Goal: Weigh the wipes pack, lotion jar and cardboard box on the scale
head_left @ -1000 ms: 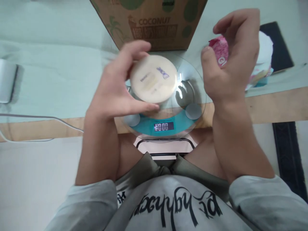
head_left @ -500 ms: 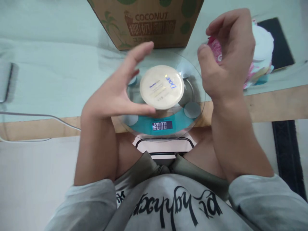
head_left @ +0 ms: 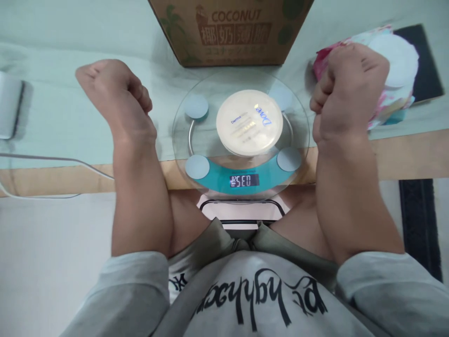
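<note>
A round glass bathroom scale (head_left: 244,164) with a turquoise band and a lit digital display (head_left: 244,180) lies at the table's front edge. On its glass rests a cream-coloured oval Dove tub (head_left: 249,122), lid upward. My left hand (head_left: 115,93) is closed in a fist to the left of the scale, apart from it. To the right, my right hand (head_left: 351,89) also makes a fist, in front of a pink-and-white packet (head_left: 389,100) that it partly covers. Neither hand touches the tub or the scale.
A brown coconut carton (head_left: 233,35) stands just behind the scale. At the right, a dark flat object (head_left: 426,65) lies by the packet. A pale device (head_left: 10,105) is at the far left, and a white cable (head_left: 75,161) runs near the front edge.
My left hand has left the tub, moved left and closed from an open grasp into a fist. My right hand has curled into a fist and shifted slightly down. The display's digits have changed from zeros.
</note>
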Tool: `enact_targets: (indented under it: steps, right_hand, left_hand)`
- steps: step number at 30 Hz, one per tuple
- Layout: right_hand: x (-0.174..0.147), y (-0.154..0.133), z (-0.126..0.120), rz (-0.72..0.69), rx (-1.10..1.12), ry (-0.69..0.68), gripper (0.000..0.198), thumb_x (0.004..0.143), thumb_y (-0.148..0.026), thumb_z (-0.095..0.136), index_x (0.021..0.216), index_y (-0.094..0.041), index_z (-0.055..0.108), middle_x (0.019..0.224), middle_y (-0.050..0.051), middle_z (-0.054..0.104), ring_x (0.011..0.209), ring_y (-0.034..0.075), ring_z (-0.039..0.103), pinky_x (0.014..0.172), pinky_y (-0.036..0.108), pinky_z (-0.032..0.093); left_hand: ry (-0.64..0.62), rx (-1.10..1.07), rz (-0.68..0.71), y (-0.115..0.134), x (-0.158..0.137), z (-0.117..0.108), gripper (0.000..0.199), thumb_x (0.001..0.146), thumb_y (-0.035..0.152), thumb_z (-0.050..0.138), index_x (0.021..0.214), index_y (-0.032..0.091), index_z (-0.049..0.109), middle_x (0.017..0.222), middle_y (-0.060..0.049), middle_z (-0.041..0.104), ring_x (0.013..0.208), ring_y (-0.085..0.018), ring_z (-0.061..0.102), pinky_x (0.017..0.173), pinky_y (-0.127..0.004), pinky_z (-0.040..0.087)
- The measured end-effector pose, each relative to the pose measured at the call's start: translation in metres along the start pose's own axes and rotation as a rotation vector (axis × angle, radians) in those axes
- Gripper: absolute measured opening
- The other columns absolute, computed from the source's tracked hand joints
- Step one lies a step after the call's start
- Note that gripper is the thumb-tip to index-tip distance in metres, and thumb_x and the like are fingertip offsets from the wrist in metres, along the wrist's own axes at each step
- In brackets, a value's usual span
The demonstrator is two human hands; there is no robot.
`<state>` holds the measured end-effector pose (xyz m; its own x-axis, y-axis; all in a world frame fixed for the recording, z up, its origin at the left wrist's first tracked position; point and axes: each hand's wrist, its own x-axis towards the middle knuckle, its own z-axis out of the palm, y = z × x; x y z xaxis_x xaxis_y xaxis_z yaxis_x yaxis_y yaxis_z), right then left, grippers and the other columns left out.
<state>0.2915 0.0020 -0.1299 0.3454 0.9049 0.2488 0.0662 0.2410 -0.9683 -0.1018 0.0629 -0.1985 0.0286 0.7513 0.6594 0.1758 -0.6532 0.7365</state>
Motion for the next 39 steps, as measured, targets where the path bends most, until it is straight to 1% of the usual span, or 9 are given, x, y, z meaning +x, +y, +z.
enact_targets:
  steps: [4, 11, 15, 18, 21, 24, 27, 31, 39]
  right_hand:
    - [-0.003, -0.003, 0.001, -0.002, -0.008, -0.022, 0.047, 0.071, -0.042, 0.067, 0.061, -0.023, 0.024, 0.059, -0.006, 0.017, 0.051, 0.002, 0.015, 0.05, 0.022, 0.009]
    - [-0.004, -0.003, 0.001, -0.006, -0.043, -0.006, 0.045, 0.072, -0.036, 0.063, 0.059, -0.021, 0.022, 0.06, -0.004, 0.015, 0.054, 0.003, 0.013, 0.054, 0.024, 0.007]
    - [-0.005, -0.005, 0.001, -0.012, -0.058, -0.015, 0.044, 0.074, -0.036, 0.062, 0.061, -0.021, 0.023, 0.062, -0.004, 0.016, 0.055, 0.003, 0.013, 0.055, 0.023, 0.007]
    - [-0.004, -0.003, 0.001, -0.017, -0.075, -0.018, 0.041, 0.078, -0.033, 0.059, 0.062, -0.021, 0.023, 0.062, -0.003, 0.016, 0.055, 0.005, 0.013, 0.055, 0.026, 0.007]
    - [-0.004, -0.003, 0.001, -0.039, -0.078, -0.014, 0.044, 0.077, -0.036, 0.06, 0.062, -0.021, 0.022, 0.061, -0.003, 0.015, 0.055, 0.004, 0.013, 0.056, 0.025, 0.007]
    - [-0.005, -0.005, 0.001, -0.045, -0.072, -0.019, 0.045, 0.075, -0.04, 0.062, 0.063, -0.02, 0.023, 0.062, -0.004, 0.016, 0.056, 0.003, 0.014, 0.057, 0.022, 0.008]
    - [-0.006, -0.007, 0.002, -0.04, -0.068, -0.035, 0.042, 0.076, -0.036, 0.06, 0.065, -0.02, 0.023, 0.063, -0.004, 0.016, 0.055, 0.002, 0.013, 0.057, 0.022, 0.009]
    - [-0.006, -0.008, 0.004, -0.068, -0.058, -0.022, 0.042, 0.075, -0.037, 0.06, 0.064, -0.021, 0.022, 0.062, -0.003, 0.016, 0.056, 0.003, 0.013, 0.056, 0.024, 0.008]
    - [-0.006, -0.008, 0.006, -0.104, -0.028, -0.013, 0.041, 0.076, -0.035, 0.06, 0.063, -0.021, 0.024, 0.061, -0.004, 0.016, 0.056, 0.002, 0.014, 0.056, 0.023, 0.008]
  left_hand:
    - [0.159, -0.118, -0.006, 0.005, 0.007, 0.018, 0.05, 0.093, 0.016, 0.059, 0.076, 0.023, 0.012, 0.064, 0.001, 0.012, 0.054, -0.004, 0.012, 0.048, -0.03, 0.017]
    - [0.148, -0.248, -0.041, 0.023, 0.012, 0.03, 0.052, 0.092, 0.007, 0.057, 0.072, 0.021, 0.012, 0.062, 0.002, 0.008, 0.051, -0.001, 0.01, 0.043, -0.022, 0.004]
    - [0.129, -0.314, 0.008, 0.01, 0.011, 0.023, 0.035, 0.092, 0.005, 0.054, 0.072, 0.021, 0.03, 0.059, 0.004, 0.024, 0.049, -0.004, 0.017, 0.045, -0.029, 0.031]
    - [0.043, -0.284, 0.035, 0.016, 0.014, 0.024, 0.035, 0.095, 0.012, 0.057, 0.074, 0.022, 0.031, 0.061, 0.003, 0.032, 0.05, -0.005, 0.027, 0.053, -0.034, 0.041]
    - [-0.018, -0.241, 0.105, 0.043, 0.02, 0.043, 0.05, 0.093, 0.03, 0.07, 0.072, 0.022, 0.025, 0.061, 0.002, 0.026, 0.052, -0.004, 0.016, 0.049, -0.03, 0.031]
    - [-0.109, -0.207, 0.132, 0.081, 0.023, 0.073, 0.044, 0.098, 0.047, 0.077, 0.075, 0.018, 0.052, 0.066, 0.001, 0.044, 0.058, -0.006, 0.035, 0.052, -0.029, 0.034]
    - [-0.459, -0.118, 0.084, 0.114, 0.02, 0.094, 0.054, 0.102, 0.07, 0.075, 0.127, 0.022, 0.074, 0.126, -0.007, 0.074, 0.115, -0.023, 0.071, 0.084, -0.035, 0.062]
    - [-0.837, 0.023, 0.072, 0.136, 0.016, 0.1, 0.072, 0.098, 0.072, 0.079, 0.155, 0.032, 0.06, 0.162, -0.008, 0.062, 0.157, -0.033, 0.058, 0.132, -0.05, 0.055]
    - [-0.857, 0.133, 0.1, 0.138, 0.015, 0.099, 0.092, 0.093, 0.075, 0.083, 0.17, 0.035, 0.051, 0.172, -0.006, 0.059, 0.159, -0.035, 0.061, 0.136, -0.052, 0.055]
